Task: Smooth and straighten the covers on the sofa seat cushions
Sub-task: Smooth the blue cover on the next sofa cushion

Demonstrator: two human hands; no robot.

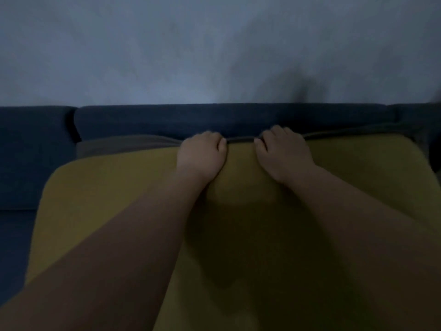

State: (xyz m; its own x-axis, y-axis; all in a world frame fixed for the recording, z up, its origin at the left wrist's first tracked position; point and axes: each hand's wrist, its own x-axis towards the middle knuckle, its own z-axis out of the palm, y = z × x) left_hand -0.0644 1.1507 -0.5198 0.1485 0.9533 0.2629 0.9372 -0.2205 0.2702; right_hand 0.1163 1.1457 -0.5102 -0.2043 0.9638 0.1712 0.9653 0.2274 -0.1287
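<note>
A mustard-yellow cover [100, 199] lies over the sofa seat cushion and fills the lower middle of the dim view. My left hand [201, 155] and my right hand [282, 152] sit side by side at the cover's far edge, next to the backrest. The fingers of both hands curl over that edge and grip it, with the thumbs pointing toward each other. A grey strip of cushion [124, 144] shows beyond the yellow edge at the left. My forearms cross the cover from the bottom corners.
The dark blue sofa backrest [214, 118] runs across the middle, with another blue back cushion [31, 144] at the left. A pale grey wall [191, 48] rises behind it. Blue seat fabric [14, 235] shows at the lower left.
</note>
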